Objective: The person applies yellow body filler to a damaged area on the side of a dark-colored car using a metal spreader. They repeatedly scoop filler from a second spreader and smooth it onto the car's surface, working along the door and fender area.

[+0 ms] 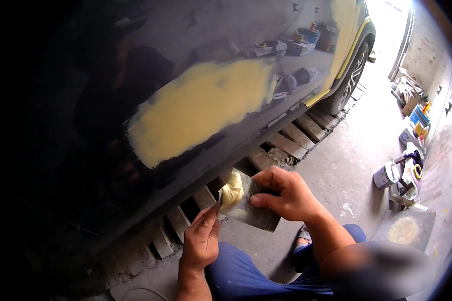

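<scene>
My left hand (201, 241) is closed on a thin putty spreader, seen almost edge-on and mostly hidden by the fingers. Against the spreader's upper end lies a soft lump of pale yellow putty (232, 190). Between thumb and fingers, my right hand (285, 194) grips a flat grey metal plate (258, 216), which sits under the putty. Both hands are close together, below the lower edge of a dark car door panel (226, 145). A broad smooth patch of yellow putty (201, 110) covers part of that panel.
Wooden slats with gaps (286, 145) run along the floor beneath the car. Ahead stands the car's wheel (354, 75). To the right are a paint can (386, 175), a blue tub (420, 118), tape and boxes along the wall, and a board with a dried putty patch (422, 220).
</scene>
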